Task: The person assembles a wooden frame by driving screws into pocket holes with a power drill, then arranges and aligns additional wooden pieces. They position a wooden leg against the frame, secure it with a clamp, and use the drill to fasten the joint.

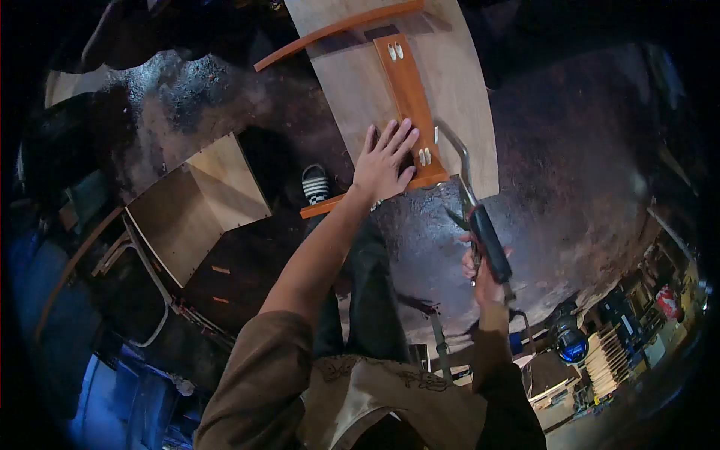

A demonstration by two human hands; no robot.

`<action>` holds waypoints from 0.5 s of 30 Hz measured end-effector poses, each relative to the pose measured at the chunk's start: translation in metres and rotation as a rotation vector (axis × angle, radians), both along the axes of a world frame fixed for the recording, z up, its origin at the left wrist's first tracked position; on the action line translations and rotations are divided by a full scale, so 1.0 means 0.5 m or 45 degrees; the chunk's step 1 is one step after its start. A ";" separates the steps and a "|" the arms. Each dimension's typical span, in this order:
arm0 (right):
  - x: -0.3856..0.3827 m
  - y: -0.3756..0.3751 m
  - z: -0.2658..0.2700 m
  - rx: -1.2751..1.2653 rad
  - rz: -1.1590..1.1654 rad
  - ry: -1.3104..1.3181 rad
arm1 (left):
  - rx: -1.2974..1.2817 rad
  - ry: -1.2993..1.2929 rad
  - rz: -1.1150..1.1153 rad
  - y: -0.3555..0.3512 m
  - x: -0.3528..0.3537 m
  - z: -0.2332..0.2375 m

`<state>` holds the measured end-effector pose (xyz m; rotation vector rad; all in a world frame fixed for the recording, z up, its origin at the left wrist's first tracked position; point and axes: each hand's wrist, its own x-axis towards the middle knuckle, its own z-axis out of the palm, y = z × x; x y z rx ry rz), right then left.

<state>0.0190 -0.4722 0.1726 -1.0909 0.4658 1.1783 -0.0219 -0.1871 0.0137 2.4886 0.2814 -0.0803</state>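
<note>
Left hand (386,163) palm down, fingers spread, bearing flat on a straight orange-brown wooden board (409,86); nothing gripped. The board lies on a pale plywood surface (469,101), with paired whitish oval inserts (395,51) near its far end and another pair near its close end. A narrow orange-brown wooden strip (430,178) runs crosswise at the close end, partly under the left hand and wrist; contact there looks likely, but tightness of the joint cannot be judged. Right hand (486,281) closed around the lower part of a metal tool with a bent bar and a black cylindrical sleeve (489,238); exact kind unclear. The bent bar reaches up just beside the board's right edge; whether it touches cannot be told. A second, curved-looking orange-brown strip (337,32) lies across the surface's far end, overhanging to the left. Step in hand, by my reading: steadying the joint while the tool is brought to it. Next move seems to call for firm left-hand pressure, the two pieces square, and the tool lined up without knocking them.
</note>
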 end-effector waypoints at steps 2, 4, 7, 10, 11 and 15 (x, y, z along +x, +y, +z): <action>0.009 -0.097 -0.058 0.217 0.039 0.031 | -0.007 0.018 -0.015 0.002 0.004 0.005; 0.027 -0.073 -0.001 0.114 0.257 -0.209 | -0.012 -0.008 -0.012 0.012 0.001 0.009; 0.038 -0.071 0.047 0.130 0.396 -0.210 | -0.058 -0.045 0.007 0.037 -0.015 0.041; 0.040 0.012 0.106 -0.209 0.353 -0.019 | -0.062 -0.067 -0.111 0.103 -0.070 0.090; 0.037 0.049 0.120 -0.325 0.328 0.026 | -0.043 -0.082 -0.105 0.130 -0.097 0.104; 0.027 0.217 0.082 -0.188 0.608 -0.422 | -0.162 0.122 0.006 0.240 -0.217 0.107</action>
